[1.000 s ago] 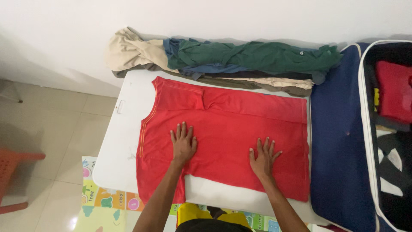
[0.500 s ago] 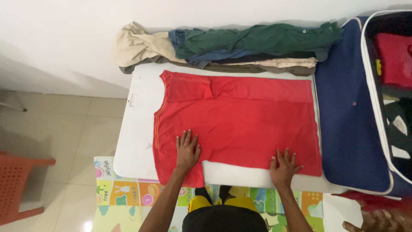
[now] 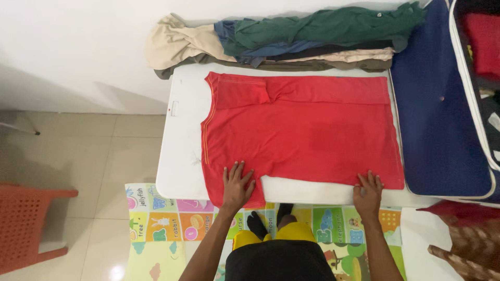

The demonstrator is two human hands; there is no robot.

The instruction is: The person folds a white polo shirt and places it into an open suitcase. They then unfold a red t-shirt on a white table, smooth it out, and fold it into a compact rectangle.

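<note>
The left hand point(image 3: 237, 186) lies flat, fingers spread, pressing the near left corner of the red T-shirt point(image 3: 302, 132), at seven o'clock on the white table point(image 3: 179, 156). The shirt lies flat across the tabletop; it looks light, soft and limp, best taken by its hem corners. At five o'clock, the right hand point(image 3: 367, 191) rests spread on the hem, pinching nothing.
</note>
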